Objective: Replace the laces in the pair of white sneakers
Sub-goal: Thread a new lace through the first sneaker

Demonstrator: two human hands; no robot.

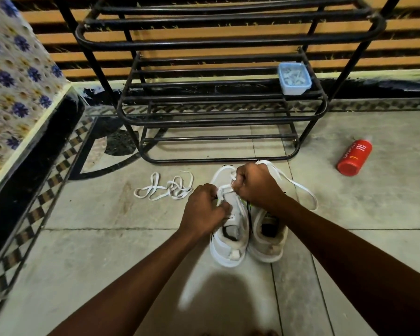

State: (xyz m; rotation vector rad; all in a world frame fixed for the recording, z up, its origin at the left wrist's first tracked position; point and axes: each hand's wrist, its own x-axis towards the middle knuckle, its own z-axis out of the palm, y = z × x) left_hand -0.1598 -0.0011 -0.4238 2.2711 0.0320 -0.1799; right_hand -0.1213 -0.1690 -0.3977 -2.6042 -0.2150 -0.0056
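2 white sneakers (264,253) stood side by side on the grey tiled floor (95,251), just in front of a black metal shoe rack (218,117). Their toes pointed at the rack. The left sneaker (228,251) touched the right sneaker (269,248) along its side.

Both of the person's hands were over the front part of the left sneaker. The left hand (204,209) had its fingers curled and held the left sneaker by its edge, near the lace holes. The right hand (255,185) was closed like a fist and pinched a white lace (303,192) between thumb and fingers. That lace went across the top of the left sneaker. Then it made a long loop out to the right of the right sneaker. The hands hid the holes, so it could not be told how many the lace went through.

A loose lace (165,189) lay in a tangle on the floor, to the left of the sneakers and apart from them. A small blue box (294,80) sat on a lower shelf of the rack, at its right end. A red bottle (354,157) lay on its side on the floor, well to the right. A flowery cloth (17,69) hung at the far left.
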